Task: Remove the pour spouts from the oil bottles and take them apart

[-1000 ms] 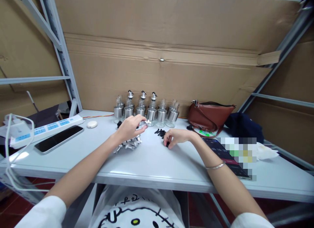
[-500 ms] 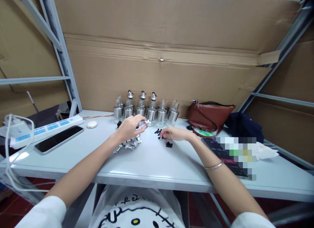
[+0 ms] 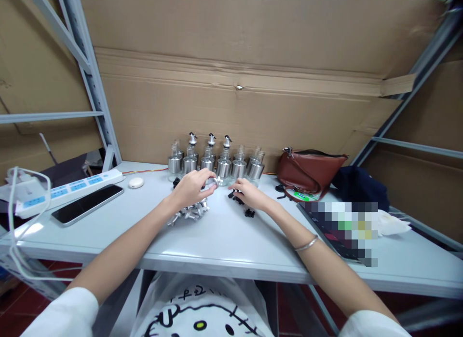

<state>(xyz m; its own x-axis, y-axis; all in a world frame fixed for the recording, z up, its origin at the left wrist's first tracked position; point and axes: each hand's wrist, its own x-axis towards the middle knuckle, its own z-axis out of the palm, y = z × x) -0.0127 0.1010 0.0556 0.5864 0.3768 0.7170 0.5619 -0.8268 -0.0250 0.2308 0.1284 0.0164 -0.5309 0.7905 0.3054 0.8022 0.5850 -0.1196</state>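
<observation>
My left hand (image 3: 191, 188) is closed on a small silver pourer cap (image 3: 214, 182), held just above the pale grey table (image 3: 224, 235). A heap of more silver pourers (image 3: 190, 213) lies right under that hand. My right hand (image 3: 249, 192) reaches in beside it, fingers pinched together over the small black stoppers (image 3: 249, 212); what it pinches is too small to name. Behind both hands stands a cluster of glass bottles with steel sleeves (image 3: 217, 162), three of them fitted with pourers.
A brown leather bag (image 3: 309, 172) sits at the back right, with a dark cloth (image 3: 358, 186) and a tablet (image 3: 336, 226) beyond it. At the left lie a phone (image 3: 87, 204), a white power strip (image 3: 68, 189) and a white puck (image 3: 136, 183). Cardboard lines the back.
My right hand has lifted off the black stoppers near the table's middle and moved left and back towards my left hand. The left hand has stayed put with its cap.
</observation>
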